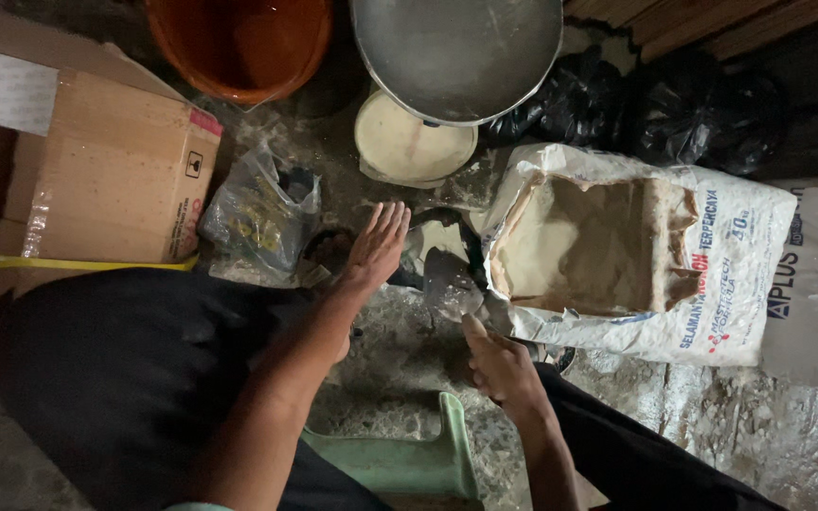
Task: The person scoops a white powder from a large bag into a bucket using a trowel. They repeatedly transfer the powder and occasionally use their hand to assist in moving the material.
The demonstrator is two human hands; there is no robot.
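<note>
The person crouches over a rough, dusty concrete floor (400,350), and the right hand (496,364) is closed around the handle of a small grey trowel (449,279), its blade dull and caked with pale powder, pointing up toward the torn mouth of a big white sack (731,274). The sack lies on its side just right of the trowel, its top ripped wide so a bed of beige powder (584,248) shows inside, smooth and slightly hollowed. The left hand (376,248) is open, fingers straight and spread, palm down, hovering beside a crumpled clear plastic bag (262,213); whether it touches anything beneath it I cannot tell. Above the hands sits a round cream-coloured lid (409,147), half under the rim of a wide metal basin (456,52). An orange bucket (239,43) stands at the top left, a cardboard box (115,170) beside it, and black bags (674,109) are heaped behind the sack. A pale green stool (409,464) edges in between the person's knees
</note>
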